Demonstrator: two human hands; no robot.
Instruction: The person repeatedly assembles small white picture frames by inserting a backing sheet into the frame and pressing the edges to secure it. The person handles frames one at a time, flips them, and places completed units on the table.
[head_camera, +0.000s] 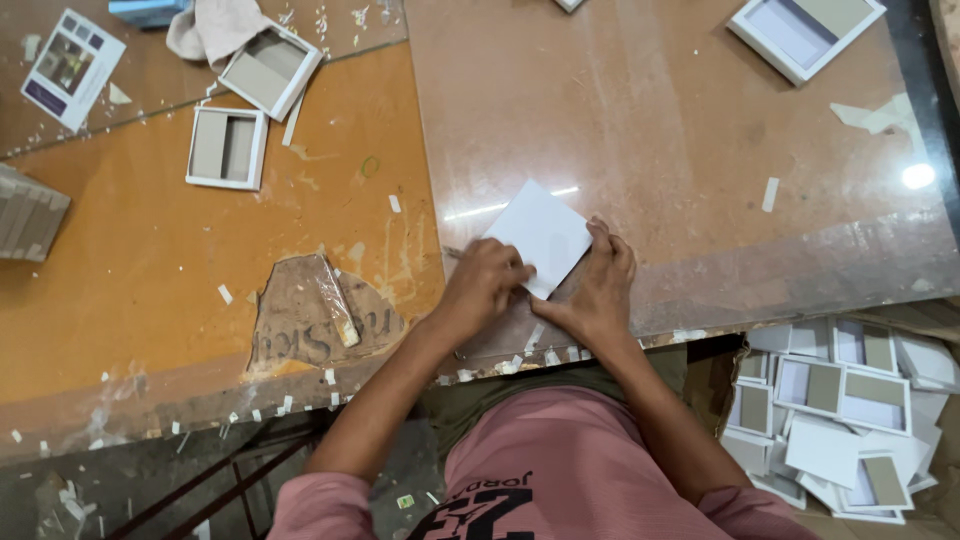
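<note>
Just below the middle of the frame, the left hand (483, 287) curls its fingers down onto the near edge of a white square card (540, 236), gripping it with a thin tool poking out at its left. The right hand (597, 290) presses flat-fingered on the card's right corner. Smooth, matte and tilted like a diamond, the card lies on a glossy glass sheet (680, 150) over the scuffed orange table (140, 270). Shallow white trays (228, 148) with grey insides sit at upper left.
</note>
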